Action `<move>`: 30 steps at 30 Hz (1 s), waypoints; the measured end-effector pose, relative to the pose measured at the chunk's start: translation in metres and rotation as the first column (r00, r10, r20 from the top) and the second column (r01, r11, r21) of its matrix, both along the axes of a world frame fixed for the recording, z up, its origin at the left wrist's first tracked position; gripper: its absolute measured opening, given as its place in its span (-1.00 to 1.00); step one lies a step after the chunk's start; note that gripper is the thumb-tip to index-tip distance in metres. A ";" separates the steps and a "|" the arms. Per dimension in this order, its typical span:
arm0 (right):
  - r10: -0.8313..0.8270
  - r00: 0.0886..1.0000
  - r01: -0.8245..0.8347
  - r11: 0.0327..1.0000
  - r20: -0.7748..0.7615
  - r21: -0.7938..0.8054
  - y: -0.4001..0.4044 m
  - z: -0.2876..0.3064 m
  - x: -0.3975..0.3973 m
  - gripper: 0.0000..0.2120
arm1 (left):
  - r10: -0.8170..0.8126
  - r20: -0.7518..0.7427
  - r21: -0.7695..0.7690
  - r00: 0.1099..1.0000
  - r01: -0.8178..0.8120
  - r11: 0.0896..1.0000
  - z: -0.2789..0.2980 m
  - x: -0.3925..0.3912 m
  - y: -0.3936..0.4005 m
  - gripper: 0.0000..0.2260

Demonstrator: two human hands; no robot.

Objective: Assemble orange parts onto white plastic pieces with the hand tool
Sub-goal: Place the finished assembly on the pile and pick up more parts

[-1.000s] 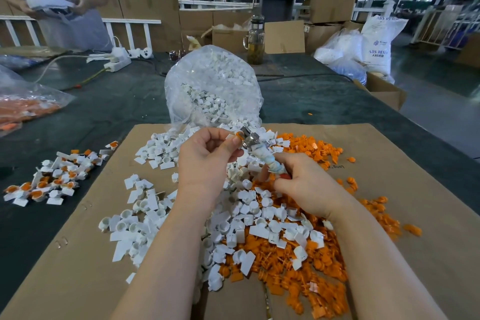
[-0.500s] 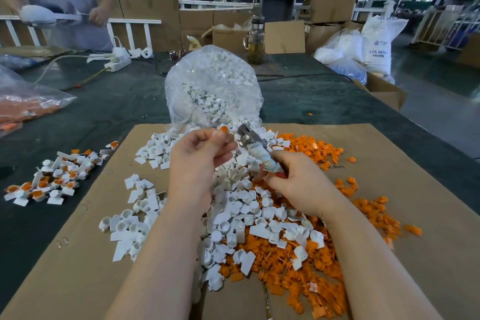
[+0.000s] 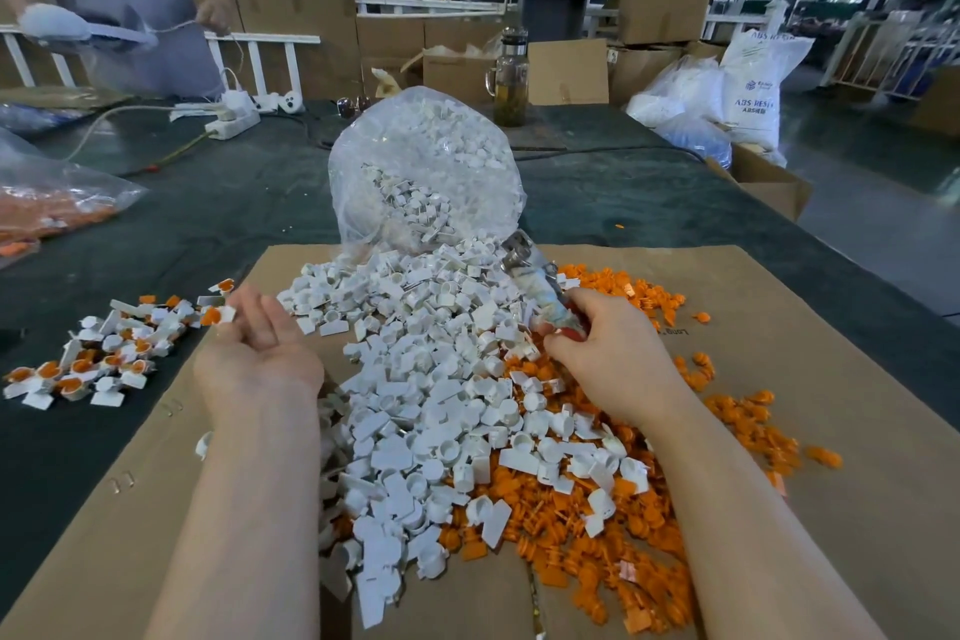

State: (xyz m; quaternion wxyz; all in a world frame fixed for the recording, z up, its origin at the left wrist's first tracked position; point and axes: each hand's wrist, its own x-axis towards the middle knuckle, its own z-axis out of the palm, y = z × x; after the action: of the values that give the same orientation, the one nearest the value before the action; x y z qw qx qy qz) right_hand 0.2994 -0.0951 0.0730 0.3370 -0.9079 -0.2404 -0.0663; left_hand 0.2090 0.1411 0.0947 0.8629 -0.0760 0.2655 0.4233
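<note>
Table [image 3: 218,203] under cardboard; left hand [image 3: 258,347] palm-up, fingers loose beside assembled piece [image 3: 218,314]; right hand [image 3: 610,359] grips hand tool [image 3: 535,283].

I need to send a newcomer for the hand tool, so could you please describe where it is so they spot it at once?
Find the clear bag of white pieces standing at the far edge of the cardboard sheet. Just to its right, the right hand grips the tool, which slants up towards the bag. It is the only metal-tipped, wrapped stick among the loose white and orange parts.
</note>
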 end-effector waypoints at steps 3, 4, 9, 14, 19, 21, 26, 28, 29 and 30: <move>-0.076 0.997 0.076 0.997 -0.006 -0.009 -0.001 -0.003 0.004 -0.85 | 0.003 -0.002 0.014 1.000 -0.003 1.000 -0.001 -0.002 0.000 -0.70; -0.105 0.994 0.105 0.994 -0.007 -0.016 -0.001 -0.003 0.005 -0.85 | 0.002 -0.006 0.019 1.000 -0.002 1.000 -0.001 -0.002 0.000 -0.71; -0.264 0.964 0.264 0.962 0.005 -0.064 -0.007 -0.004 0.010 -0.79 | -0.048 -0.135 0.091 0.990 0.060 0.994 0.000 0.000 -0.002 -0.87; -0.387 0.922 0.376 0.902 -0.007 -0.213 -0.010 -0.004 0.009 -0.84 | -0.071 -0.712 0.493 0.698 0.570 0.658 0.002 0.009 -0.015 -0.94; -0.421 0.905 0.417 0.853 0.058 -0.314 -0.008 -0.007 0.005 -0.79 | 0.440 -0.886 0.202 0.146 0.976 0.083 -0.006 0.017 -0.033 -0.65; -0.402 0.915 0.390 0.857 0.036 -0.336 -0.007 -0.007 0.005 -0.78 | 0.554 -0.832 -0.031 -0.019 0.999 -0.013 -0.010 0.021 -0.037 -0.45; -0.277 0.958 0.234 0.902 -0.070 -0.364 -0.001 -0.009 0.004 -0.79 | 0.410 -0.899 0.078 0.153 0.978 -0.193 -0.009 0.021 -0.047 -0.54; -0.257 0.964 0.212 0.906 -0.076 -0.366 0.000 -0.008 0.004 -0.80 | 0.412 -0.891 0.097 0.190 0.967 -0.235 -0.008 0.021 -0.049 -0.60; -0.252 0.965 0.207 0.907 -0.078 -0.368 0.000 -0.008 0.005 -0.81 | 0.431 -0.880 0.102 0.200 0.965 -0.240 -0.008 0.022 -0.050 -0.62; -0.251 0.965 0.204 0.905 -0.080 -0.374 0.000 -0.008 0.005 -0.80 | 0.440 -0.871 0.125 0.219 0.964 -0.234 -0.010 0.022 -0.051 -0.64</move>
State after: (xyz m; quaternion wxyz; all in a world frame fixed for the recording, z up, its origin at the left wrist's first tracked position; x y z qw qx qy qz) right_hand 0.3043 -0.0951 0.0651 0.1684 -0.9785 -0.1190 -0.0022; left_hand 0.2310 0.0904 0.0852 0.3820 0.8835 0.2650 0.0570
